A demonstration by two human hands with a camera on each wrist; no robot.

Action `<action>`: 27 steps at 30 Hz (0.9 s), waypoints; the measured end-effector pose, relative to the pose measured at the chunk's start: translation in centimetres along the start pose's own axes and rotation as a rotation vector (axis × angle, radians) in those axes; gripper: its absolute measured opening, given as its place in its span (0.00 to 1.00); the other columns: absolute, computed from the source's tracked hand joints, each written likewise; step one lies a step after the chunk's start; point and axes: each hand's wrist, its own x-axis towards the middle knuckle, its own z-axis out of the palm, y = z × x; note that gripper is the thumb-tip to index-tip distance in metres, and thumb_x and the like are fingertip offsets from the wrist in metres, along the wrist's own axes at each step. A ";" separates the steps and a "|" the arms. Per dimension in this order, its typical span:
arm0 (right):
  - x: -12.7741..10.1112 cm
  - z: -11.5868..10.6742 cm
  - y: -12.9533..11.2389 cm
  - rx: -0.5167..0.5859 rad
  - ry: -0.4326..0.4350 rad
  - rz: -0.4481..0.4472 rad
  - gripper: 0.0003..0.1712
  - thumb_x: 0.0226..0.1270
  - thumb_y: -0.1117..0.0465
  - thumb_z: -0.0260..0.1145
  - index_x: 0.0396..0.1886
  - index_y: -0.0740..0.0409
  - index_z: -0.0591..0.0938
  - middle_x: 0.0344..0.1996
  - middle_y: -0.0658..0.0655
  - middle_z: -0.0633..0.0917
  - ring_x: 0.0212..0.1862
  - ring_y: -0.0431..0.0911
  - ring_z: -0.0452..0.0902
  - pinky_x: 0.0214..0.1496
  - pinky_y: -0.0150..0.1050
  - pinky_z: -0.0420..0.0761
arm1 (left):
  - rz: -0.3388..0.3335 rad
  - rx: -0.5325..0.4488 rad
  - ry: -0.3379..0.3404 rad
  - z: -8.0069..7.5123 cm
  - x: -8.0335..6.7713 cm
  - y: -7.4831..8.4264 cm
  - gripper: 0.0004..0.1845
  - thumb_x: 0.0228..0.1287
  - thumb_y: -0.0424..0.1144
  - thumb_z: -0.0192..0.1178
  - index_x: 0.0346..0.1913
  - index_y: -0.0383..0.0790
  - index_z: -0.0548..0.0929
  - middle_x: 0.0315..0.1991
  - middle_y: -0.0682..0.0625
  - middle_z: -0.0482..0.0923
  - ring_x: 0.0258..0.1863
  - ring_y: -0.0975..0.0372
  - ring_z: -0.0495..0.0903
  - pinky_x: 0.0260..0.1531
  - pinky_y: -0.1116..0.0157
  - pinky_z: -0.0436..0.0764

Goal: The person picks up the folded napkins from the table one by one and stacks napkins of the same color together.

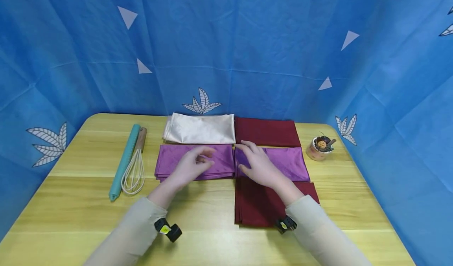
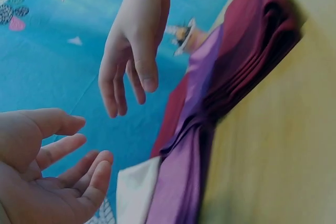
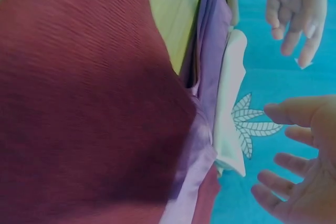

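Observation:
My left hand (image 1: pixel 192 164) hovers over the left folded purple cloth (image 1: pixel 221 160), its fingers loosely bent with nothing between them. Over the right folded purple cloth (image 1: pixel 288 160) is my right hand (image 1: pixel 260 162), fingers spread and holding nothing. Both wrist views show the two hands apart and facing each other above the cloths. Behind the purple pair lie a folded white cloth (image 1: pixel 203 129) and a folded dark red cloth (image 1: pixel 267 132). Another dark red cloth (image 1: pixel 256 207), folded in layers, lies in front on the right, partly covered by my right forearm.
To the left lie a teal rolling-pin-like stick (image 1: pixel 124 162) and a whisk (image 1: pixel 134 171) with a wooden handle. A small decorated dessert-like cup (image 1: pixel 319 148) stands at the right. A blue patterned curtain (image 1: pixel 233 54) hangs behind the wooden table (image 1: pixel 81 203).

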 end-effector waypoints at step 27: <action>-12.6 -2.3 5.5 0.196 -0.013 0.199 0.18 0.65 0.64 0.65 0.53 0.63 0.79 0.49 0.56 0.82 0.52 0.51 0.78 0.54 0.48 0.76 | -0.058 -0.192 -0.037 7.2 -6.3 -3.4 0.16 0.59 0.26 0.60 0.52 0.30 0.79 0.43 0.38 0.79 0.39 0.57 0.79 0.42 0.68 0.80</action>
